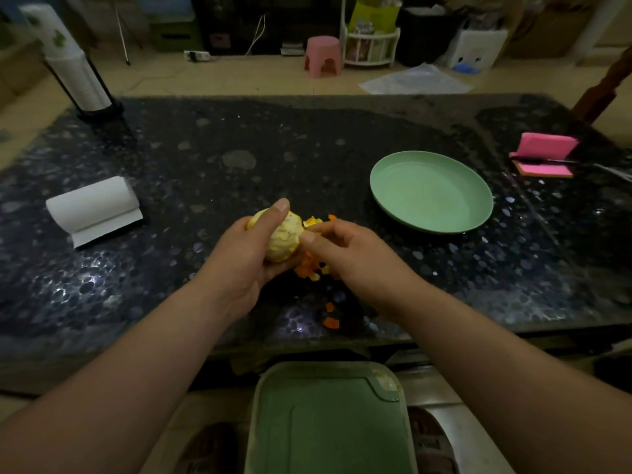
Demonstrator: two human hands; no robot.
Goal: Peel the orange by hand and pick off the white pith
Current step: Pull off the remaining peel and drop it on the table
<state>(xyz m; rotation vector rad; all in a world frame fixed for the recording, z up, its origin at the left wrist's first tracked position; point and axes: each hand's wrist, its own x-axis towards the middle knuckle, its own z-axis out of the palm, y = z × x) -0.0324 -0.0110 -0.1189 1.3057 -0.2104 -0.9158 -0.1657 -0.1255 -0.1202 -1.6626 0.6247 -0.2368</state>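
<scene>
The left hand (239,265) cradles the orange (285,239) from below and behind, fingers curled round it and the thumb laid over its top, holding it just above the worktop (239,159) near the front edge. The right hand (345,248) has its fingers curled in, thumb and forefinger pinching at the fruit's right flank; whether they have pith or a last bit of rind I cannot tell. The orange looks nearly bare of rind and coated in pale white pith (290,230), so it should be light, soft and easily bruised. A firm squeeze would likely burst the segments and make it slippery with juice. Best to keep the cradling grip loose and lift the pith by its loose edges with the fingertips, in thin strips. Peel scraps (307,270) lie on the worktop directly beneath the hands. A green plate (431,193) sits to the right, and a paper roll (92,206) well to the left.
</scene>
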